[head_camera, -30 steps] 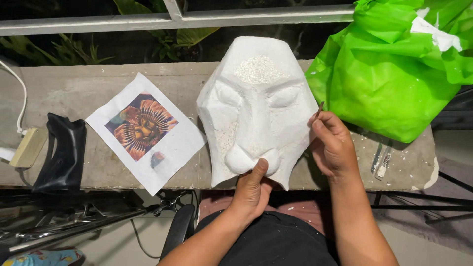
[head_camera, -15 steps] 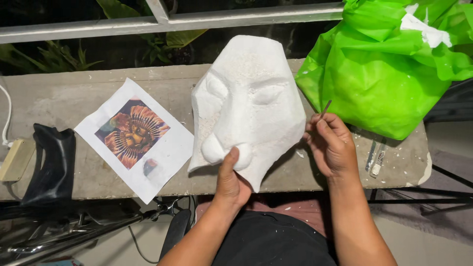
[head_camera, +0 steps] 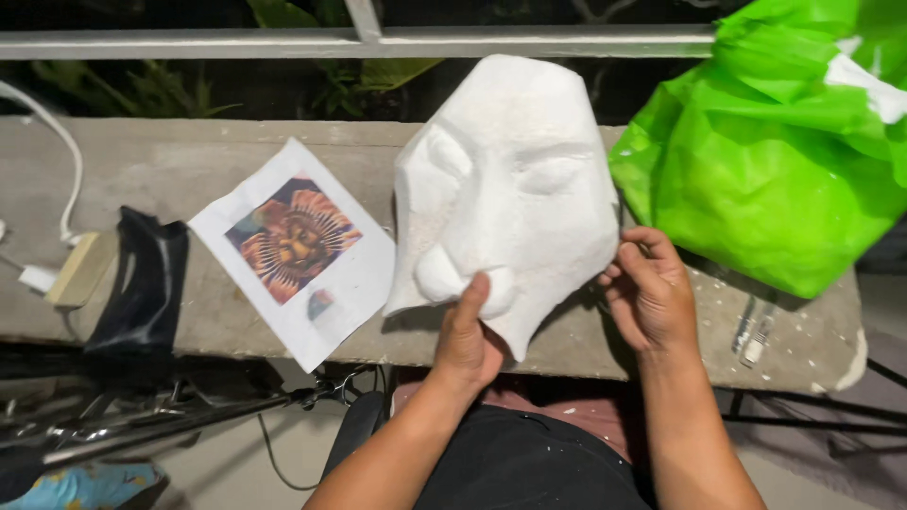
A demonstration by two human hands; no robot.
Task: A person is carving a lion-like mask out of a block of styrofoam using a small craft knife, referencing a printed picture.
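Note:
A large white carved foam mask (head_camera: 515, 179) with angular facial planes stands tilted on the concrete ledge (head_camera: 170, 165). My left hand (head_camera: 468, 335) grips its lower edge at the chin, thumb pressed over the mouth. My right hand (head_camera: 650, 295) rests against the mask's lower right side, fingers curled; whether it holds a small tool is not clear. To the mask's left lies a paper sheet (head_camera: 300, 247) printed with a colourful flower picture.
A bright green plastic bag (head_camera: 775, 161) fills the right end of the ledge, with small tools (head_camera: 756, 331) beside it. A black pouch (head_camera: 142, 283), a beige block (head_camera: 80, 269) and a white cable (head_camera: 57, 151) sit at the left. A metal railing (head_camera: 359, 40) runs behind.
The mask has turned and tilted so its face points more to the left. My left hand stays at the chin; my right hand has dropped lower along the right edge.

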